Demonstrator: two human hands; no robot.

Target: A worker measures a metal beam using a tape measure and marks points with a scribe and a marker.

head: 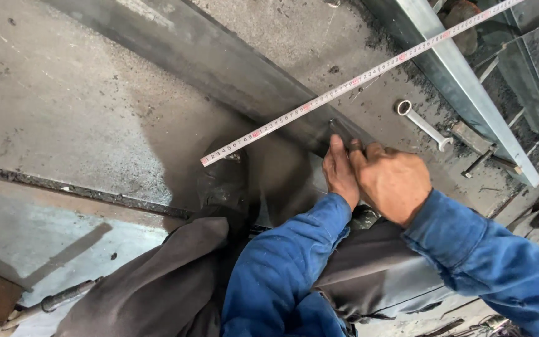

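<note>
Presently: left hand point(340, 173) and right hand point(393, 180), blue-sleeved, pressed side by side, fingers together, on the near end of a long dark steel bar point(219, 59); whether they clasp anything cannot be told. White measuring tape point(357, 81) stretched diagonally just above the fingertips. Silver combination wrench point(422, 125) lies up and right of the hands, beside a pale galvanised steel channel point(463, 87). Grey concrete floor point(51, 106) beneath.

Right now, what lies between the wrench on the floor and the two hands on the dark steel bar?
In the head view, only bare, gritty floor lies between the wrench and the right hand; the left hand sits beyond it. The tape measure passes above.
</note>
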